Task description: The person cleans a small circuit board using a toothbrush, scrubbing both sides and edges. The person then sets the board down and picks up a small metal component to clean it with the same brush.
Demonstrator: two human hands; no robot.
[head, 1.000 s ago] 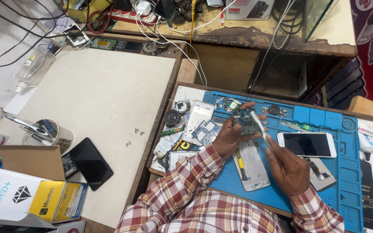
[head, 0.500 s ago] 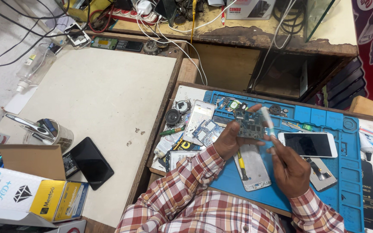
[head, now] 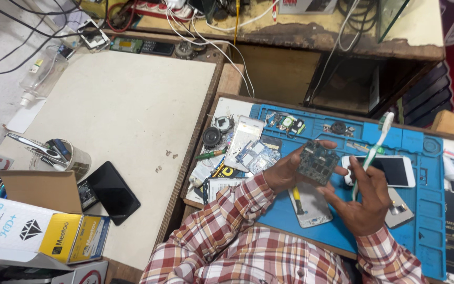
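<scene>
My left hand (head: pixel 289 169) holds a small dark green circuit board (head: pixel 317 162) above the blue work mat (head: pixel 421 210), gripped by its left edge. My right hand (head: pixel 361 200) holds a white and green toothbrush (head: pixel 375 146) upright, its bristle head up and away from the board. Under my hands a white phone back shell (head: pixel 311 208) lies on the mat with a yellow-handled tool (head: pixel 297 201) across it. A white phone (head: pixel 392 171) with a dark screen lies just right of the board.
Loose phone parts, a round speaker (head: pixel 212 137) and a green screwdriver (head: pixel 210 154) clutter the mat's left edge. To the left, a beige tabletop (head: pixel 127 105) carries a black phone (head: pixel 112 192), a tool cup (head: pixel 61 155) and cardboard boxes (head: pixel 43 231). Cables run along the back ledge.
My right hand has lifted the toothbrush off the circuit board and swung it upright to the right. My left hand still holds the board, now tilted more flat toward the camera.
</scene>
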